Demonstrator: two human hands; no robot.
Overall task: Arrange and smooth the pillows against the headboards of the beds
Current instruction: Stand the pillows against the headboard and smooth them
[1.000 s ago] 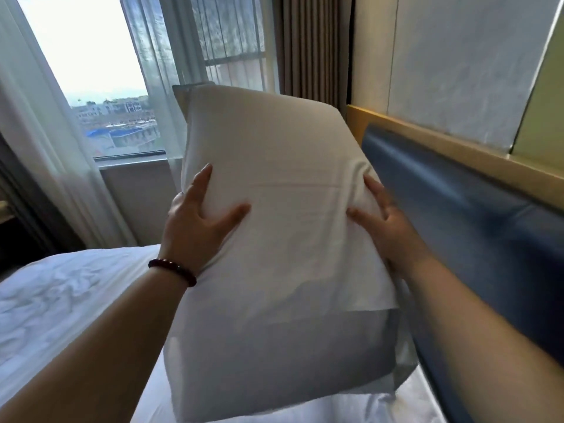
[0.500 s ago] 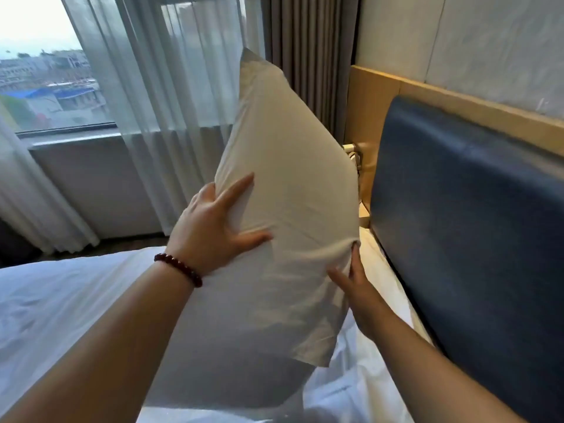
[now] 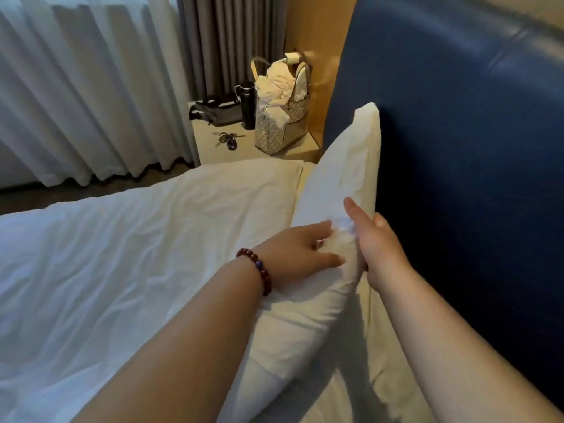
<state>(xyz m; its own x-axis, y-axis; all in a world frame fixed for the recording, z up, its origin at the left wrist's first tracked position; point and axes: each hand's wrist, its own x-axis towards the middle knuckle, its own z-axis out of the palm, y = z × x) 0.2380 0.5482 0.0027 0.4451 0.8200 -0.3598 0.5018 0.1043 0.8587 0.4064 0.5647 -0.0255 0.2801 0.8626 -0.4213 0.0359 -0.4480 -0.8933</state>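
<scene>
Pillow (image 3: pixel 332 184) stands on edge at the bed's (image 3: pixel 122 270) head end, leaning on the headboard (image 3: pixel 457 148). Our left grip (image 3: pixel 300 254) presses flat; our right grip (image 3: pixel 380 248) pinches its rim. Soft, light, floppy, we judge: grab corners.

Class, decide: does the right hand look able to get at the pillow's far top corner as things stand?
Probably yes: the right hand holds the pillow's upper edge, and nothing covers that corner beside the headboard.

Pillow (image 3: pixel 335 178) against headboard (image 3: pixel 457 132); left hand (image 3: pixel 296 254) presses, right hand (image 3: pixel 381 248) grips.
</scene>
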